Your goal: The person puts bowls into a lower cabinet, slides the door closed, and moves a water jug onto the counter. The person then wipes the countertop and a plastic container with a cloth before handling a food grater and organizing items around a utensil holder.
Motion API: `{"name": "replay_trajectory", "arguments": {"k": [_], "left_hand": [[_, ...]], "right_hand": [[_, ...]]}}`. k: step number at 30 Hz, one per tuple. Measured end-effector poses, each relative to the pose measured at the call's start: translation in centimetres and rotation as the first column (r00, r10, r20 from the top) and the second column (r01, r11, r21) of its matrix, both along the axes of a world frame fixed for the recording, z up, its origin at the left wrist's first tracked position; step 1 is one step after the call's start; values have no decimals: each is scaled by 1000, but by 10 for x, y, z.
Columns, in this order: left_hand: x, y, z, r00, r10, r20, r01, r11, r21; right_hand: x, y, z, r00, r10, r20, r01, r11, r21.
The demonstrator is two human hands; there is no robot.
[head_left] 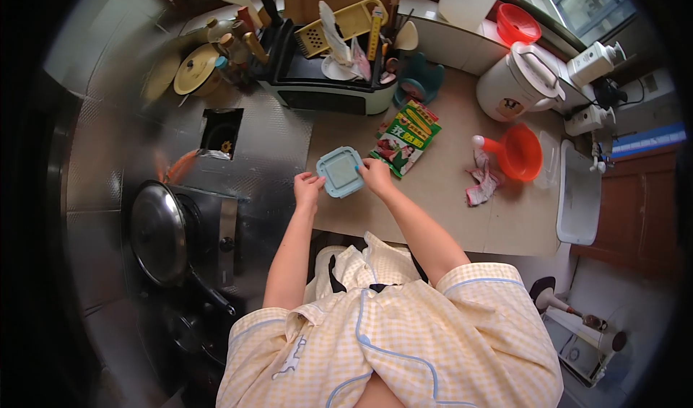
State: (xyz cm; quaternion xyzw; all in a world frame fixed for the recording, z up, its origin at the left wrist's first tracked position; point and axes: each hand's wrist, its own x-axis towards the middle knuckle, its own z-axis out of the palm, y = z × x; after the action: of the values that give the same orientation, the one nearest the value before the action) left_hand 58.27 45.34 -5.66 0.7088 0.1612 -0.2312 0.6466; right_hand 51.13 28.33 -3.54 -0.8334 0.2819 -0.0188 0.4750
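A square food container with a pale blue lid (341,172) is at the near edge of the tan counter, seen from above. My right hand (376,175) grips its right side, thumb and fingers closed on the rim. On the opposite side, my left hand (308,190) has its fingers bent, with the fingertips at the container's left edge. What is inside the container cannot be made out. Just beyond my right hand lie green printed food packets (406,139), one overlapping another.
At left, a lidded pan (159,233) sits on the stove, its handle pointing toward me. A black rack (325,83) with utensils stands at the back. To the right are a red ladle-like scoop (521,153), a crumpled cloth (482,181), a white kettle-like appliance (512,87) and a sink (580,195).
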Motion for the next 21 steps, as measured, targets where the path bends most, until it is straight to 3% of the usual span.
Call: {"name": "replay_trajectory", "arguments": {"k": [3, 4, 5, 6, 8, 10, 14, 16, 17, 18, 20, 21], "left_hand": [[7, -3, 4, 976, -186, 111, 171, 977, 126], [5, -8, 12, 975, -195, 109, 181, 976, 123], [3, -12, 18, 925, -279, 260, 205, 938, 279], [1, -16, 21, 843, -374, 387, 194, 882, 430], [-5, -22, 16, 834, -344, 432, 153, 895, 418], [-11, -25, 11, 687, -304, 660, 24, 917, 398], [-38, -35, 34, 776, -334, 535, 20, 861, 508], [-51, -39, 36, 591, -523, 615, 19, 771, 637], [-60, -40, 38, 598, -582, 551, 98, 735, 671], [-69, -46, 44, 596, -582, 553, 89, 732, 675], [-82, -56, 52, 379, -610, 696, -8, 750, 662], [-85, -58, 50, 391, -626, 675, 105, 759, 643]], "right_hand": [[-42, -18, -21, 992, -81, 96, 77, 996, 46], [-62, -28, -31, 977, -175, 118, 190, 974, -125], [-87, -45, -38, 953, -258, 158, 294, 911, -289], [-110, -62, -33, 896, -421, 137, 442, 830, -340], [-150, -103, -33, 756, -639, 142, 583, 560, -589], [-177, -144, -39, 634, -757, 155, 636, 397, -662], [-186, -193, -36, 631, -776, 9, 602, 482, -637], [-183, -210, -40, 654, -726, -215, 497, 626, -601], [-183, -218, -41, 678, -678, -283, 430, 679, -595], [-180, -222, -38, 683, -674, -281, 432, 684, -588], [-178, -226, -22, 709, -682, -182, 548, 694, -467], [-180, -229, -26, 752, -650, 109, 631, 663, -403]]}}
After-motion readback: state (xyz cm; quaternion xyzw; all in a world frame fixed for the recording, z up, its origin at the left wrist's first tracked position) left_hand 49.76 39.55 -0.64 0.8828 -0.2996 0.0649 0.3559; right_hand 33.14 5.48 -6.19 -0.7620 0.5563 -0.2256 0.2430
